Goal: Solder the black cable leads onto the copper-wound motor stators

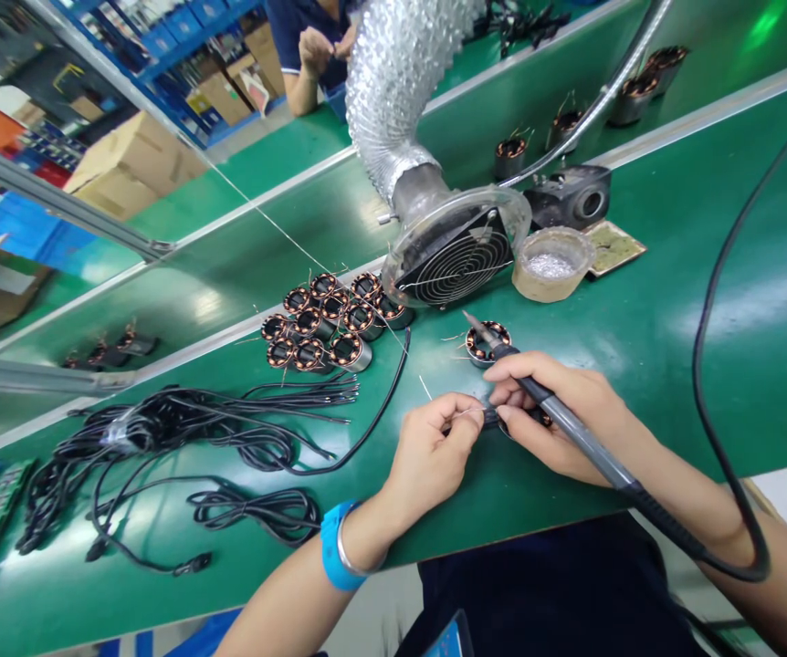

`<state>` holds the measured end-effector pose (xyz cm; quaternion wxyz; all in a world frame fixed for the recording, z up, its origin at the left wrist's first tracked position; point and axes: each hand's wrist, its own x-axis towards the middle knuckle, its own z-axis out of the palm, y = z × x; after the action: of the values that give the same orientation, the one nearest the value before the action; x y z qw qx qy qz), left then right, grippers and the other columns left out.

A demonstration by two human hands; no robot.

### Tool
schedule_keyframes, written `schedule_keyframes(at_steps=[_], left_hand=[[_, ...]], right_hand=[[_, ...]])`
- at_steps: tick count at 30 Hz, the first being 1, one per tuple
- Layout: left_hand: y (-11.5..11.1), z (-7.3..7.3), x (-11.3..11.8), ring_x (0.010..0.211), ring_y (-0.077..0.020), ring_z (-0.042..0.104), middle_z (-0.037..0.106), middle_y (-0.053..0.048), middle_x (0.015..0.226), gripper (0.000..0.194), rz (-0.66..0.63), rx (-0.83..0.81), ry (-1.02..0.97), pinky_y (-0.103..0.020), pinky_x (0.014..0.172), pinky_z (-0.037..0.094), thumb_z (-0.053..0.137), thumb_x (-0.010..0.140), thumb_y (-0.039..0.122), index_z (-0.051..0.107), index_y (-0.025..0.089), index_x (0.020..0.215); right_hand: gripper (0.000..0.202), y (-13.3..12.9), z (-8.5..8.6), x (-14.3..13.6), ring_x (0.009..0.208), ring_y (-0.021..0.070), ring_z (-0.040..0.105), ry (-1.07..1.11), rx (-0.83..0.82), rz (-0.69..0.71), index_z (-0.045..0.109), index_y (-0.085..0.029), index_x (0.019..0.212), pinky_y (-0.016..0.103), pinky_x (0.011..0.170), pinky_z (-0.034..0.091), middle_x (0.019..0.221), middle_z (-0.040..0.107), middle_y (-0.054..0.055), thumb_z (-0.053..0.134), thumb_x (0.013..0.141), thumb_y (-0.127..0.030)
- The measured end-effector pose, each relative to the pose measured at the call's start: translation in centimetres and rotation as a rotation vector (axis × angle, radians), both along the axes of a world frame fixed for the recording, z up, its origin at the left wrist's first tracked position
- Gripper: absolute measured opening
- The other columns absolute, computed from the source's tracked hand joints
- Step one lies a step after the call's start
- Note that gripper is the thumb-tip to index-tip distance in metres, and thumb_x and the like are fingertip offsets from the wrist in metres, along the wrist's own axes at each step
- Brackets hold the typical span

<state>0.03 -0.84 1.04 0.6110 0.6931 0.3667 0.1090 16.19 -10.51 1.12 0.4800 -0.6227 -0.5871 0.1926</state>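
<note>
My right hand (564,411) is wrapped round a soldering iron (575,429), its tip pointing up and left, away from the hands. Thumb and fingertips of that hand also meet at a copper-wound motor stator (540,416), mostly hidden beneath them. Close beside it, my left hand (441,447) is closed in a pinch on a thin pale wire (424,388). A short dark piece (490,418), perhaps a cable end, shows between both hands. Another stator (487,343) stands upright just beyond the iron's tip.
Several stators (348,350) stand grouped at the back. Black cables (181,424) lie bundled on the left. A round fume fan (458,260) hangs from a silver duct (403,82), near a tub (550,265) and an iron holder (575,196). Another person's hands (318,50) appear across the bench.
</note>
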Motion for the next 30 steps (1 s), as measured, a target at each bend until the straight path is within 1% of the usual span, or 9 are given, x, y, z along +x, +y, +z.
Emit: schedule_keyframes(at_steps=[4, 8, 11, 14, 16, 19, 23, 26, 30], left_hand=[[-0.2, 0.0, -0.1, 0.054, -0.0087, 0.039, 0.050, 0.004, 0.060, 0.025, 0.000, 0.038, -0.011, -0.022, 0.053, 0.032, 0.055, 0.092, 0.034, 0.068, 0.015, 0.085], [-0.3, 0.0, -0.1, 0.056, -0.0088, 0.041, 0.053, 0.004, 0.063, 0.022, -0.018, 0.051, -0.024, -0.022, 0.054, 0.033, 0.055, 0.092, 0.031, 0.067, 0.015, 0.084], [-0.3, 0.1, -0.1, 0.056, -0.0089, 0.040, 0.052, 0.005, 0.062, 0.020, -0.029, 0.029, -0.019, -0.021, 0.055, 0.033, 0.054, 0.092, 0.030, 0.065, 0.016, 0.082], [-0.1, 0.2, -0.1, 0.056, -0.0090, 0.040, 0.049, 0.005, 0.061, 0.020, -0.037, 0.007, 0.002, -0.022, 0.055, 0.033, 0.054, 0.091, 0.029, 0.063, 0.016, 0.079], [0.0, 0.3, -0.1, 0.056, -0.0091, 0.040, 0.048, 0.005, 0.061, 0.020, -0.045, -0.002, 0.004, -0.022, 0.055, 0.032, 0.054, 0.091, 0.029, 0.061, 0.017, 0.077], [0.2, 0.3, -0.2, 0.057, -0.0095, 0.040, 0.048, 0.005, 0.061, 0.022, -0.053, -0.014, 0.000, -0.022, 0.055, 0.032, 0.054, 0.091, 0.032, 0.060, 0.017, 0.077], [0.4, 0.4, -0.5, 0.055, -0.0106, 0.044, 0.051, 0.005, 0.058, 0.022, -0.094, -0.046, 0.023, -0.023, 0.056, 0.034, 0.050, 0.091, 0.031, 0.062, 0.017, 0.079], [0.4, 0.6, -0.6, 0.056, -0.0112, 0.046, 0.054, 0.003, 0.058, 0.024, -0.136, 0.013, 0.044, -0.024, 0.057, 0.036, 0.048, 0.093, 0.030, 0.060, 0.017, 0.076], [0.2, 1.0, -0.8, 0.055, -0.0112, 0.046, 0.056, 0.002, 0.061, 0.024, -0.175, 0.203, 0.049, -0.024, 0.057, 0.035, 0.048, 0.095, 0.029, 0.062, 0.018, 0.079]], right_hand=[[0.033, 0.3, 0.3, -0.2, 0.064, 0.0060, 0.063, -0.024, -0.034, 0.005, 0.055, -0.024, 0.112, 0.015, 0.066, 0.050, 0.079, 0.065, -0.007, 0.058, 0.083, -0.008], [0.030, 0.4, 0.3, -0.6, 0.063, 0.0073, 0.062, -0.011, -0.034, -0.007, 0.054, -0.024, 0.110, 0.017, 0.064, 0.050, 0.078, 0.064, -0.006, 0.056, 0.083, -0.010], [0.025, 0.2, 0.3, -0.6, 0.061, 0.0073, 0.063, 0.002, -0.031, -0.016, 0.055, -0.023, 0.108, 0.017, 0.063, 0.051, 0.077, 0.065, -0.005, 0.055, 0.086, -0.011], [0.025, 0.0, 0.2, -0.3, 0.058, 0.0064, 0.063, 0.047, -0.026, 0.000, 0.054, -0.023, 0.109, 0.016, 0.061, 0.051, 0.075, 0.066, -0.006, 0.053, 0.088, -0.010], [0.027, -0.1, 0.2, -0.1, 0.061, 0.0076, 0.065, 0.050, -0.019, 0.016, 0.054, -0.023, 0.112, 0.017, 0.062, 0.053, 0.081, 0.069, -0.004, 0.054, 0.088, -0.010], [0.031, -0.2, 0.2, 0.1, 0.074, 0.0111, 0.069, -0.031, 0.001, 0.052, 0.056, -0.023, 0.114, 0.020, 0.070, 0.055, 0.095, 0.071, 0.000, 0.059, 0.086, -0.011], [0.026, -0.4, 0.0, 0.1, 0.079, 0.0127, 0.069, -0.118, 0.052, 0.073, 0.057, -0.024, 0.111, 0.022, 0.072, 0.054, 0.090, 0.069, -0.001, 0.056, 0.090, -0.010], [0.022, -0.4, 0.0, -0.2, 0.076, 0.0129, 0.068, -0.135, 0.070, 0.060, 0.057, -0.024, 0.111, 0.023, 0.071, 0.054, 0.088, 0.069, -0.001, 0.055, 0.092, -0.012], [0.024, -0.3, 0.2, -0.4, 0.076, 0.0126, 0.068, -0.139, 0.054, 0.046, 0.057, -0.024, 0.112, 0.022, 0.070, 0.054, 0.091, 0.070, 0.000, 0.053, 0.092, -0.011]])
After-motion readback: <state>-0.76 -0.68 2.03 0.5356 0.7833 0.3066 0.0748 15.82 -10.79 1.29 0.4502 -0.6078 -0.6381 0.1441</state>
